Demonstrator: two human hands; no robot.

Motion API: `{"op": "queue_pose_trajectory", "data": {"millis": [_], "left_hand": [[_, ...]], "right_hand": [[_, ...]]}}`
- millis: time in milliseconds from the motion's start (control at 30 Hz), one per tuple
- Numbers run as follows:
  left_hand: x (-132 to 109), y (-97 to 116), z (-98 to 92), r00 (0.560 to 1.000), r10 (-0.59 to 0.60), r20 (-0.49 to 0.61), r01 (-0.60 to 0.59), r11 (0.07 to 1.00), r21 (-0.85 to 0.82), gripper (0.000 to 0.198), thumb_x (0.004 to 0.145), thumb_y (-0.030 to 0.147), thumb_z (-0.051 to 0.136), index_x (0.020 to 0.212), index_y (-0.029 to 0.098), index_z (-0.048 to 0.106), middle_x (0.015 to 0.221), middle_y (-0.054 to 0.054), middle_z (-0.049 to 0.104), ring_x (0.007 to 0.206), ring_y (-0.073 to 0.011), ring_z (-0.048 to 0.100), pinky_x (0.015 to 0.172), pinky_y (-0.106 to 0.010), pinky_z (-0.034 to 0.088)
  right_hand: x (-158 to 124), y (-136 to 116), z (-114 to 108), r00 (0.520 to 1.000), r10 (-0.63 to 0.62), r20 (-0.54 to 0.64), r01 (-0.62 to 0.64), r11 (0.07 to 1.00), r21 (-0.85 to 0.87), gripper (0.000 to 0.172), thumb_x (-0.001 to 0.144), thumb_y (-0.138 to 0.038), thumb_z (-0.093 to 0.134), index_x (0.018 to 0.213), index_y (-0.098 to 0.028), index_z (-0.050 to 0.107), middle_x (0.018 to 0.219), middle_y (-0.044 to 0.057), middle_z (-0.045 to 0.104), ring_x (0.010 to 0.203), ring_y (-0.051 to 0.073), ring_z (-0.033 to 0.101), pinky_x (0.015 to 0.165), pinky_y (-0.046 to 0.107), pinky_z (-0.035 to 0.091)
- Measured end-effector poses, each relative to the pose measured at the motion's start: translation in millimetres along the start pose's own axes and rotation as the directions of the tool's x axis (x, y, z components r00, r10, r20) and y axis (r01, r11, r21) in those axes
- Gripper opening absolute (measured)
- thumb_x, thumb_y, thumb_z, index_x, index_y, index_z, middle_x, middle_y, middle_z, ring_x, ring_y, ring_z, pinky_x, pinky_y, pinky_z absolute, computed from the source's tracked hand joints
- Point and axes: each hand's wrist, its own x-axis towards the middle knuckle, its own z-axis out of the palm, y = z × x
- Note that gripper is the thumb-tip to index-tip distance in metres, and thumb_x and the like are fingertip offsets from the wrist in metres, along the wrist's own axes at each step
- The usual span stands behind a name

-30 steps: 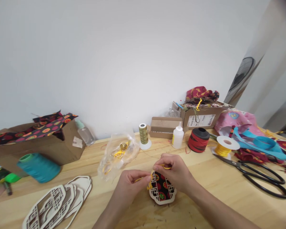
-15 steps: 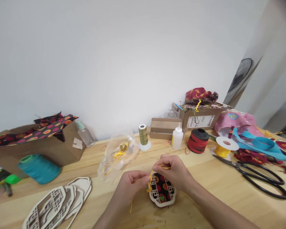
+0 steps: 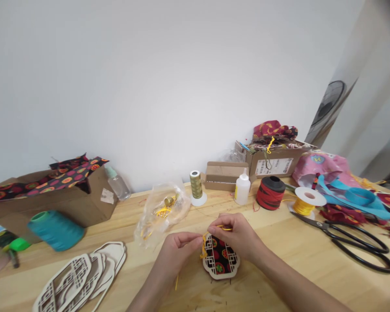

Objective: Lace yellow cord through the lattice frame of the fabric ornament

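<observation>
Smooth wood table (image 3: 312, 251), matt wooden frame (image 3: 220, 276), printed cloth panel (image 3: 220, 255) inside, glossy-handled scissors (image 3: 327, 225) toward right edge, crinkled plastic bag (image 3: 162, 216) near back edge

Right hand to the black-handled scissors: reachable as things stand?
Probably yes: nothing seems to stand between the right hand and the scissors, though it holds yellow cord.

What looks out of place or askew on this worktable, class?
The teal thread cone lies on its side in front of the left cardboard box, whereas the olive thread spool and red-and-black spool stand upright. No clear spill or damage shows.
</observation>
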Motion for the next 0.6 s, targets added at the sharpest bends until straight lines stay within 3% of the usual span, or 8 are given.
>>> {"op": "queue_pose_trajectory", "data": {"millis": [100,267,400,600], "left_hand": [[1.7,-1.4,-1.5,0.999,0.012,-0.047,-0.010,0.999,0.036,0.025,0.057,0.032,0.066,0.073,0.014,0.069,0.062,-0.005,0.070,0.060,-0.0184,0.060,0.057,-0.026,0.043],[-1.3,2.2,1.4,0.999,0.043,-0.005,-0.043,0.998,0.041,0.021,0.059,0.029,0.065,0.073,0.014,0.070,0.065,-0.006,0.071,0.064,-0.0197,0.060,0.063,-0.028,0.043],[-6.7,7.7,6.5,0.994,0.095,-0.049,-0.093,0.994,0.055,0.020,0.062,0.028,0.063,0.073,0.014,0.070,0.065,-0.005,0.071,0.066,-0.0200,0.060,0.063,-0.027,0.044],[-5.1,5.6,1.4,0.995,0.085,-0.044,-0.081,0.994,0.078,0.018,0.059,0.026,0.065,0.073,0.014,0.069,0.072,-0.005,0.071,0.071,-0.0200,0.060,0.066,-0.026,0.044]], "right_hand": [[0.1,-0.2,0.0,1.000,-0.012,0.005,0.012,1.000,-0.008,0.014,0.068,-0.023,0.055,0.063,-0.016,0.066,0.055,-0.001,0.054,0.053,0.011,0.050,0.048,0.019,0.039],[0.6,1.0,-0.3,0.997,-0.073,-0.018,0.072,0.996,-0.057,0.014,0.067,-0.021,0.055,0.062,-0.016,0.066,0.054,-0.001,0.055,0.052,0.010,0.050,0.048,0.019,0.038],[0.9,2.6,0.1,0.993,-0.095,-0.065,0.089,0.992,-0.085,0.015,0.069,-0.022,0.054,0.061,-0.016,0.066,0.054,-0.001,0.055,0.052,0.011,0.050,0.049,0.019,0.038],[0.2,0.6,1.8,0.997,-0.081,-0.008,0.081,0.995,-0.052,0.015,0.069,-0.022,0.055,0.061,-0.016,0.065,0.053,-0.001,0.054,0.051,0.010,0.049,0.046,0.018,0.038]]}}
